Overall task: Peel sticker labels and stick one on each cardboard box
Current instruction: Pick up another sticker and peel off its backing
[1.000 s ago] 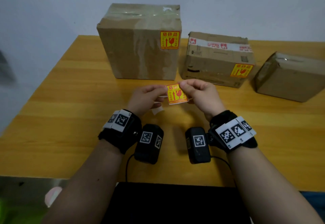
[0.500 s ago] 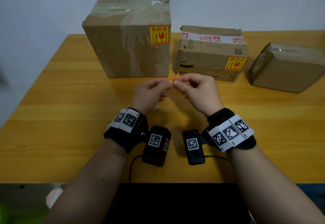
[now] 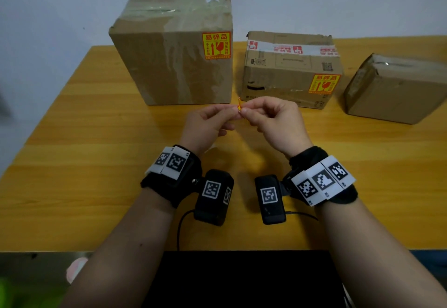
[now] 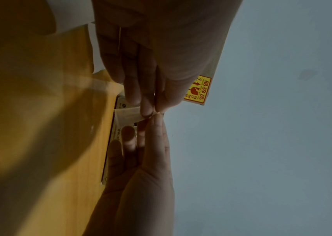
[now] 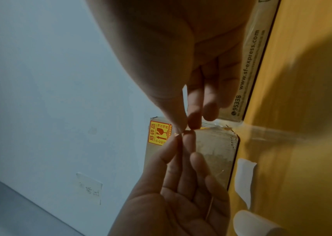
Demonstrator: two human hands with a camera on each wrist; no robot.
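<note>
Yellow sticker label (image 3: 239, 107) pinched edge-on by left hand (image 3: 208, 123) & right hand (image 3: 275, 123), mid-peel; next, likely the unlabelled box (image 3: 396, 89) right of them.

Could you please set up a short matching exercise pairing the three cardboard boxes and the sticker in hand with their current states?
Things:
1. tall box
2. middle box
3. right box
4. loose sticker

States:
A. no yellow label on any face in view
B. pinched between both hands
C. label at upper right of front face
D. label at lower right of front face

Pairs: 1-C, 2-D, 3-A, 4-B
</note>
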